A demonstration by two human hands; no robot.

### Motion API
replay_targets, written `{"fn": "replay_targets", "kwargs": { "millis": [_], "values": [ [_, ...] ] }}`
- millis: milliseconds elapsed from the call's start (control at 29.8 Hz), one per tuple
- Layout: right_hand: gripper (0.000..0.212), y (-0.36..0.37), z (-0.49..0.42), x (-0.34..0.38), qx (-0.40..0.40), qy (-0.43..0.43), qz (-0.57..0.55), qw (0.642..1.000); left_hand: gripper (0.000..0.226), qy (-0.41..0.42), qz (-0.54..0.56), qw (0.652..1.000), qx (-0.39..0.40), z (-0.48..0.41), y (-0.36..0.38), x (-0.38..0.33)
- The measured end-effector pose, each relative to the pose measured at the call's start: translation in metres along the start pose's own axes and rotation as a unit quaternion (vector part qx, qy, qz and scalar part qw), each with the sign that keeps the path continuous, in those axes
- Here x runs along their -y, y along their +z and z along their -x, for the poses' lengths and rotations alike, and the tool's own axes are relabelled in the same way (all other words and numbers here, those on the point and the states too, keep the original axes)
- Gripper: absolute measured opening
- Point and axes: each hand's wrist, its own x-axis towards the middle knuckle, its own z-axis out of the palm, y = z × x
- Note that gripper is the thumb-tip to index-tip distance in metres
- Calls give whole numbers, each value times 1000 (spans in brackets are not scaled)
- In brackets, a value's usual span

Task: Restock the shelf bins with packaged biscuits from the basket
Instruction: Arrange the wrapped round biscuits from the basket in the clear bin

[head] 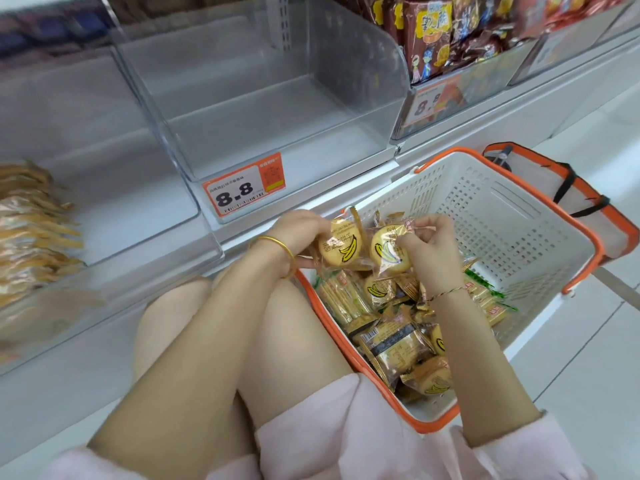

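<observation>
Two fuzzy pink sleeves (pixel 346 427) and bare legs (pixel 294 358) at the bottom, so the person is crouched right beside the basket (pixel 519 216). It's white perforated plastic with an orange rim, close under the bottom shelf. A loose pile of biscuit packets (pixel 391 344) fills its near end, and the far end shows bare mesh. There's a mix of shapes in there: round ones printed with a banana and flat rectangular ones, all in crinkly shiny film with crimped ends.

Just above the pile, the left hand (pixel 299 233) (gold bangle on the wrist) has its fingers curled round one banana packet (pixel 341 249). The right hand (pixel 433 247) pinches a second banana packet (pixel 388 252) by its top seam between thumb and fingertips. Whether the two packets touch, I can't tell.

I'd call this the picking/sorting step, with neither packet in a bin yet. Next move probably needs a lift up and forward over the low front lip of the clear bin (pixel 277 98) with the 8.8 price tag (pixel 244 192), which has hard see-through walls and a bare floor showing. That film looks slippery, so the seam pinch might slide and a fuller grip seems safer.

Further off, the left bin (pixel 121 188) holds tan packets (pixel 31 237), which are blurry, and up right there's a stack of brown packets (pixel 433 36)
</observation>
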Motion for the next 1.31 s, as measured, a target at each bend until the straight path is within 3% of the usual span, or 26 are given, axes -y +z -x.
{"fn": "replay_targets", "kwargs": {
  "millis": [101, 302, 503, 670, 905, 1039, 1106, 1206, 1307],
  "values": [
    [36, 10, 9, 24, 40, -8, -9, 999, 17, 8, -36, 999, -3, 23, -30, -14],
    [32, 33, 39, 80, 163, -57, 14, 985, 15, 46, -162, 986, 12, 88, -90, -39],
    [43, 72, 73, 129, 381, -119, 13, 917, 21, 66, -204, 976, 28, 162, -173, -52],
    [34, 126, 101, 166, 463, -145, -9, 874, 22, 86, -143, 985, -51, 201, -243, -40],
    [21, 208, 119, 209, 422, -255, 67, 867, 21, 87, -37, 982, -164, 217, -311, -13],
    [24, 256, 109, 219, 324, -348, 144, 868, 19, 92, -4, 968, -232, 206, -337, -6],
    [29, 280, 101, 219, 260, -380, 190, 867, 22, 101, -14, 946, -306, 191, -347, -3],
    [28, 317, 91, 221, 220, -403, 248, 853, 45, 108, -98, 890, -433, 163, -359, -1],
    [33, 353, 83, 223, 212, -434, 308, 820, 35, 89, -259, 824, -497, 132, -371, -1]
  ]
}}
